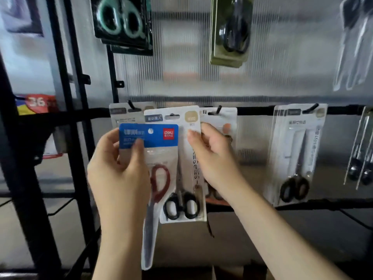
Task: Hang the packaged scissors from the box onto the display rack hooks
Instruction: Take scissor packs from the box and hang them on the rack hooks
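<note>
My left hand [119, 170] grips a blue-topped pack of red-handled scissors [153, 158], thumb on its blue header. My right hand [212, 156] pinches the right edge of a white pack of black-handled scissors [181, 178], held just behind the blue pack. Both packs sit in front of the rack's middle black rail [254, 110]. Behind them two white packs hang on hooks, one on a left hook [131, 105] and one on a middle hook [218, 110]. The box is not in view.
More white packs hang from a hook at the right [296, 154], with bare metal scissors [361, 154] at the far right. On the upper row hang mint-handled scissors [121, 19], an olive pack [232, 31] and clear-bagged scissors [355, 41]. Black shelf posts [66, 98] stand at left.
</note>
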`<action>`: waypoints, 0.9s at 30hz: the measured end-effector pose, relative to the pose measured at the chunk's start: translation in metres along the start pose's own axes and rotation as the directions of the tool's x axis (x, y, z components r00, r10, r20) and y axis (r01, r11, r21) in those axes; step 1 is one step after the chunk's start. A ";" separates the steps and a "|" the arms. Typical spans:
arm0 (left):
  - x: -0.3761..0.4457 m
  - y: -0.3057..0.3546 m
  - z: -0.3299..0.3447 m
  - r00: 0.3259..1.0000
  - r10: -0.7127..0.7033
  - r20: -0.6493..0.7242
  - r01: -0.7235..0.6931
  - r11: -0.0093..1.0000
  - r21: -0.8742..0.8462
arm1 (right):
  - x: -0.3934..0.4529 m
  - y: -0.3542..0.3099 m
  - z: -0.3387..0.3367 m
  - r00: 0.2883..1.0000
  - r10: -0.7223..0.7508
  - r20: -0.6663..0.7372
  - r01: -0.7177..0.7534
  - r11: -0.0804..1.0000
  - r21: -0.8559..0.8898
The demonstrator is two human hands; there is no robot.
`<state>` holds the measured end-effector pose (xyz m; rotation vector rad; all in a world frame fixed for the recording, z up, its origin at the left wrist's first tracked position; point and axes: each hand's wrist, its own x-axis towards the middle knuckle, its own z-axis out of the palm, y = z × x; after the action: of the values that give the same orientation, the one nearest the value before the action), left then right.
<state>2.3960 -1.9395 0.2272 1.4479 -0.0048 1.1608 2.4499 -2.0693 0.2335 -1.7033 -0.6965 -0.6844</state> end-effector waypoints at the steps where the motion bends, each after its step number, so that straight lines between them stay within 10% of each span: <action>1: 0.005 -0.003 -0.008 0.999 0.043 -0.021 -0.042 0.998 0.052 | 0.005 -0.003 0.012 1.000 -0.004 0.023 0.004 1.000 0.001; 12: 0.032 -0.038 -0.058 0.991 0.103 -0.080 -0.081 0.966 0.244 | 0.040 -0.012 0.080 1.000 -0.025 0.004 0.025 0.999 0.022; 27: 0.030 -0.051 -0.064 0.991 -0.131 0.039 0.128 0.990 0.060 | 0.044 -0.007 0.085 0.998 0.002 -0.061 0.006 0.991 0.133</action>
<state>2.4020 -1.8596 0.1942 1.5008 0.0923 1.0310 2.4818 -1.9805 0.2523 -1.5529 -0.6858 -0.6740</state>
